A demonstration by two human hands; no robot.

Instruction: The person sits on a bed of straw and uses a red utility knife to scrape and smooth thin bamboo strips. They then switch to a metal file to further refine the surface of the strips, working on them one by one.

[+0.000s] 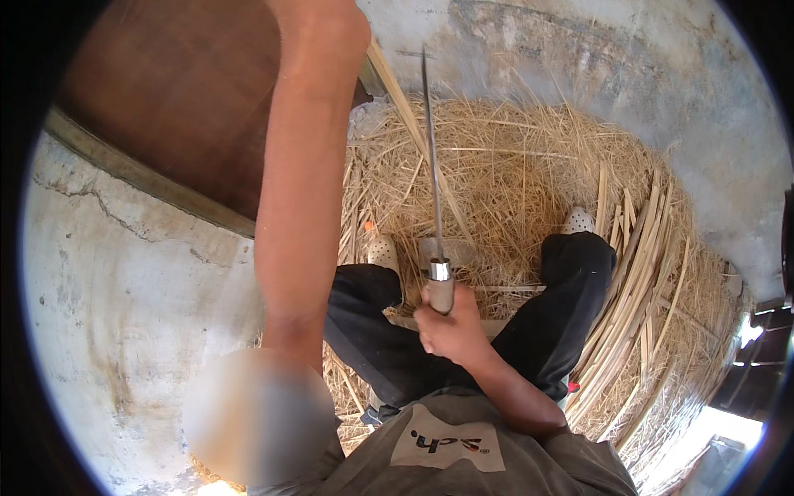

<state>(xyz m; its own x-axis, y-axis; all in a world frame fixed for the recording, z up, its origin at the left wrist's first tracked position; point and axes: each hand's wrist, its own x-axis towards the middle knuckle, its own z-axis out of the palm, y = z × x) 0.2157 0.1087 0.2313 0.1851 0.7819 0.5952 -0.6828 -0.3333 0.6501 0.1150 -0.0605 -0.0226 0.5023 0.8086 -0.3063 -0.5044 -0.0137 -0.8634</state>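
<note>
My right hand is closed round the pale cylindrical handle of a knife. A shiny metal collar joins the handle to the long, thin blade, which points away from me. My left arm reaches far forward, and my left hand is partly cut off by the upper edge. From beside that hand a flat, pale bamboo strip slants down to the right, passing behind the blade. The hand looks closed on the strip's far end, though its fingers are mostly out of view. A grey block lies between my feet.
Dry shavings cover the floor. Many long split strips lie in a bundle at my right. A stained wall stands ahead, and a brown panel at the far left. My legs are spread around the work spot.
</note>
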